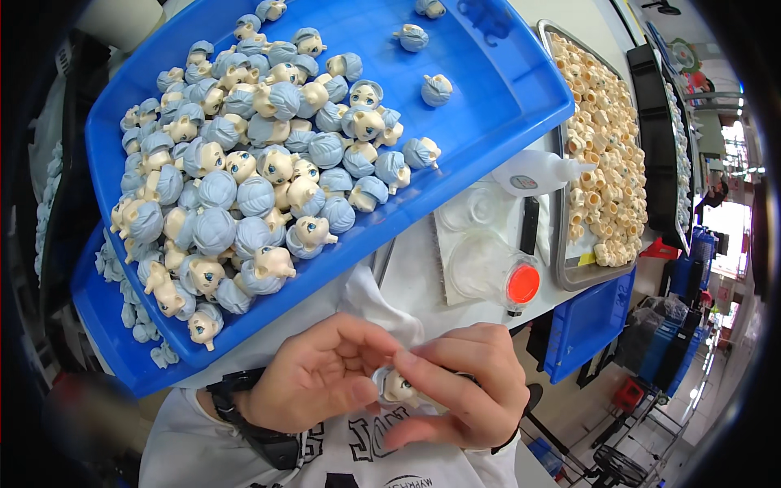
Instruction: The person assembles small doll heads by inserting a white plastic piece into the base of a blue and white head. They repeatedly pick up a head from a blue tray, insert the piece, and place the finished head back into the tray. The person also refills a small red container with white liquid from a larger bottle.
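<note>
Both hands meet close under the camera: left hand (317,378) pinches and right hand (464,390) curls around one small doll head (399,389). Above sits a blue tray (496,73) heaped with blue-haired doll heads (244,179), then a metal tray of beige parts (606,146), then an orange-capped jar (522,284).

**What we can't make out**

We see only part of the doll head (399,389): our right hand (468,390) and left hand (321,382) cover its back and sides, so just a bit of face shows betw. the fingers. The lower blue tray (106,325) sits mostly under the upper blue tray (504,89); its contents show only at the left edge, approx. pale blue hair pieces (134,313). The upper tray's far corner is cut off at the top edge. The metal tray (569,276) of beige parts bends toward the rim, its far end too small to read. Bkgd. at right is blurred.
</note>
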Available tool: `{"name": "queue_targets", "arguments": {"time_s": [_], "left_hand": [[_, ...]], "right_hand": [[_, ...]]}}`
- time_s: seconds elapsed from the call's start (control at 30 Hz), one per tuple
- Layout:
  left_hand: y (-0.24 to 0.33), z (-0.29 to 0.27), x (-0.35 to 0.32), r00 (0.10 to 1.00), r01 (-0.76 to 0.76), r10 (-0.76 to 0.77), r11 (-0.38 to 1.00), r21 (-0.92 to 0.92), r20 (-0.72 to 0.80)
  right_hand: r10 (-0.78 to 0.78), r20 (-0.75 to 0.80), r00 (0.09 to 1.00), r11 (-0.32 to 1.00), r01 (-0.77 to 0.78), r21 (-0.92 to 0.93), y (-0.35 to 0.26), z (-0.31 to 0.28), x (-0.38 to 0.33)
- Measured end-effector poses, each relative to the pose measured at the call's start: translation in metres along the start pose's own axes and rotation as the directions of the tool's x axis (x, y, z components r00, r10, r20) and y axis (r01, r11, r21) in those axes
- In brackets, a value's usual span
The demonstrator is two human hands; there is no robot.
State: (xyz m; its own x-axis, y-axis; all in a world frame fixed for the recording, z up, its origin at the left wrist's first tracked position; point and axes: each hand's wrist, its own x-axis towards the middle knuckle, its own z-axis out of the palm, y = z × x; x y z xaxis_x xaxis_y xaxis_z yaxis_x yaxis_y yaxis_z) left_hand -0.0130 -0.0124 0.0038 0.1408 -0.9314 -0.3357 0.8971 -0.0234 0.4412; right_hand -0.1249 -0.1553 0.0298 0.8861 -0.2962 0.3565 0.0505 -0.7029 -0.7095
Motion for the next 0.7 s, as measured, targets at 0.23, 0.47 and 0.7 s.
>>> {"name": "queue_targets", "arguments": {"time_s": [0.23, 0.47, 0.7], "left_hand": [[-0.004, -0.003, -0.002, 0.997, -0.060, 0.055, 0.994, 0.086, 0.056], [-0.002, -0.005, -0.001, 0.999, -0.038, 0.037, 0.996, 0.083, 0.020], [0.006, 0.001, 0.001, 0.997, 0.074, -0.073, 0.997, 0.036, -0.026]], "right_hand": [[-0.029, -0.034, 0.999, 0.989, 0.024, -0.147, -0.003, 0.001, -0.005], [-0.030, -0.015, 0.999, 0.973, 0.025, -0.230, -0.003, 0.006, -0.003], [-0.059, -0.002, 0.998, 0.946, 0.055, -0.321, -0.007, 0.007, 0.000]]}}
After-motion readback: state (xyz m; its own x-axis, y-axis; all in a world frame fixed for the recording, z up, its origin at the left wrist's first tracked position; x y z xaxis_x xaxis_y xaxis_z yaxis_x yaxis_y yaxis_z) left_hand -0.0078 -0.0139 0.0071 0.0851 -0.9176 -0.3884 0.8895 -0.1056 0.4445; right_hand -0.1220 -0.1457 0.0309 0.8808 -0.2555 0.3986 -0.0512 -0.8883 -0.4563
